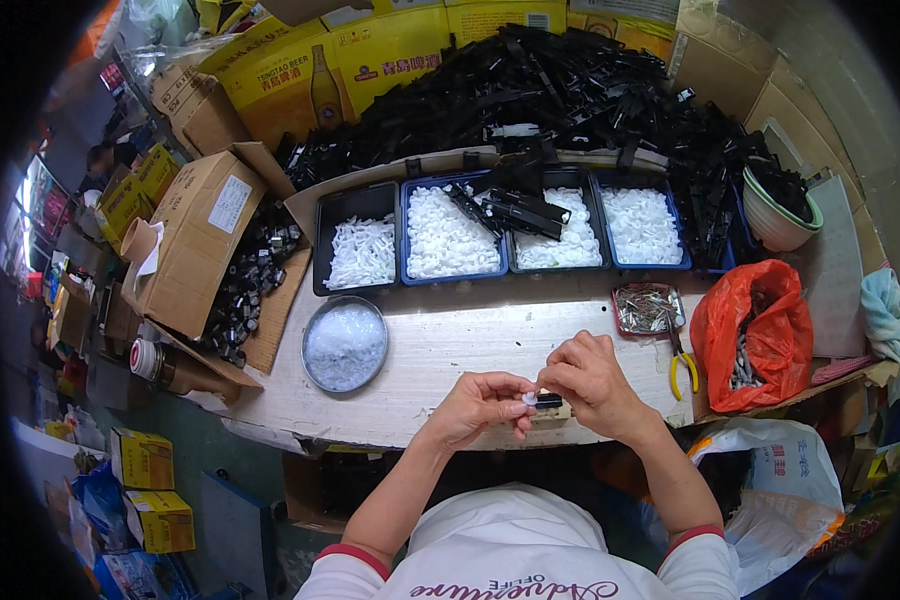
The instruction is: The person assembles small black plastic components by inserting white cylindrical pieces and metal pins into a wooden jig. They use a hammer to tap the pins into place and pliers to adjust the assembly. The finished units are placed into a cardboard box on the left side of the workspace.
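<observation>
At the table's front edge my two hands meet. My left hand point(486, 404) pinches a small white plastic piece point(529, 398) between thumb and forefinger. Right against it is a short black plastic part point(549, 401), partly covered by my fingers. My right hand point(592, 384) is closed, its fingertips bent down at the white piece; what they grip is hidden. Beneath the black part shows a little of a pale block point(560, 412). Beyond my hands, bins of small white plastic parts point(450, 236) stand in a row, with several black strip-like parts point(526, 213) lying across them.
A round metal dish point(344, 384) of clear bits sits on the left. Rightward are a red tray point(648, 334) of metal pins, yellow-handled pliers point(683, 372) and an orange bag point(710, 330). Black parts point(560, 90) heap up behind the bins. A cardboard box point(185, 250) leans at left.
</observation>
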Motion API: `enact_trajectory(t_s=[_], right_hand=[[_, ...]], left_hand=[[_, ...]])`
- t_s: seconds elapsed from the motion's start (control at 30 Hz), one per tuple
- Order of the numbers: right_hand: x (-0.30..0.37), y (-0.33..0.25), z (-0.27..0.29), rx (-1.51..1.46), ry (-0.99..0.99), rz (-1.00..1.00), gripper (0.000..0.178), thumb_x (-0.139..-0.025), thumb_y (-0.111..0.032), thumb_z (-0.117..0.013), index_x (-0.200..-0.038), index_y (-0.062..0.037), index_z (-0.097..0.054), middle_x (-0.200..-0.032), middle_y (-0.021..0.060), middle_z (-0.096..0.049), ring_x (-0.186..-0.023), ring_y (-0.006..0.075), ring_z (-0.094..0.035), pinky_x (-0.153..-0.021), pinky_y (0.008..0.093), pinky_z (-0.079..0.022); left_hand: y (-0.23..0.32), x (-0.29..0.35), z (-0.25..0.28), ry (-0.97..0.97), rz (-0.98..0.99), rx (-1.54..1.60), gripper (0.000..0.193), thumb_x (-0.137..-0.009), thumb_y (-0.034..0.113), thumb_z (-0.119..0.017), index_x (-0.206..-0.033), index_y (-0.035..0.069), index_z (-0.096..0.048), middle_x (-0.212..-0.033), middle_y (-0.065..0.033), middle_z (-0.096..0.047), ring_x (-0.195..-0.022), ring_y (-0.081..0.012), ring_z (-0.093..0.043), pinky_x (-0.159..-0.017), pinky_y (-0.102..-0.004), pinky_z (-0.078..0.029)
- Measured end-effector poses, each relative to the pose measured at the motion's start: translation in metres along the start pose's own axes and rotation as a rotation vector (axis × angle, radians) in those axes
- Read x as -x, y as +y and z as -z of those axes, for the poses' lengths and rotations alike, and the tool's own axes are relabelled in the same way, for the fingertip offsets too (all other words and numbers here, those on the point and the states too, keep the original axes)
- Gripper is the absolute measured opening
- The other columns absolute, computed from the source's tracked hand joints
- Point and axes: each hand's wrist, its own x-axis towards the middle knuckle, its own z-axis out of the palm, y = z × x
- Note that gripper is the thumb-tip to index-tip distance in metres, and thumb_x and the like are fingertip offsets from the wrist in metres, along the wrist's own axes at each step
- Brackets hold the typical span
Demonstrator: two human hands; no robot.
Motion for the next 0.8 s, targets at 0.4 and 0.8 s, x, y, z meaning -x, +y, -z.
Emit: enact_trajectory(t_s=[0.4,0.8], right_hand=[[-0.007,-0.004,-0.005,-0.034,-0.052,0.062,0.017,-0.065,-0.002,-0.061,-0.08,-0.0089,-0.058,-0.078,0.0017,-0.052,-0.077,0.0188,-0.047,-0.067,0.0325,-0.03],[0.011,-0.016,-0.033,0.04,0.241,0.001,0.015,-0.066,-0.005,-0.066,-0.079,-0.0057,-0.059,-0.075,0.0021,-0.056,-0.067,0.0178,-0.05,-0.066,0.0322,-0.032]], left_hand=[[0.0,0.01,-0.01,0.174,-0.123,-0.172,0.012,-0.077,0.0,-0.061,-0.088,-0.005,-0.059,-0.073,-0.0129,-0.062,-0.058,-0.0162,-0.06,-0.052,-0.0272,-0.052],[-0.018,0.009,-0.008,0.301,-0.291,-0.163,0.015,-0.078,0.004,-0.062,-0.09,-0.004,-0.059,-0.075,-0.0099,-0.062,-0.058,-0.0117,-0.06,-0.052,-0.0225,-0.051]])
